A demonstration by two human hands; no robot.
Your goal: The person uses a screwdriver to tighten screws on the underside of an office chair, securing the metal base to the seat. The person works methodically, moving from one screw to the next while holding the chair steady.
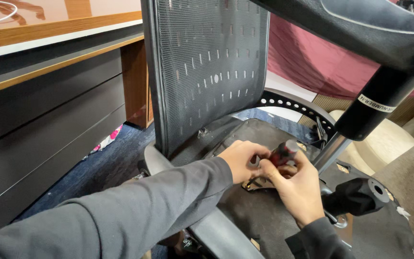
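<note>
An office chair lies upturned, its black mesh back [207, 72] standing up at centre and the dark underside of its seat [264, 216] facing me. My right hand [295, 189] grips a screwdriver with a red and black handle [283, 152], its tip hidden down at a metal bracket on the seat underside. My left hand [243, 160] pinches at the same spot just left of the tool, fingers closed around its lower part. Both grey sleeves reach in from the bottom left.
A black gas cylinder and chair base [379, 100] slant across the upper right. A black lever knob [360, 194] sticks out right of my hands. A wooden desk with dark drawers [49, 105] fills the left. Blue carpet [106, 168] lies below, with a maroon cloth [312, 62] behind.
</note>
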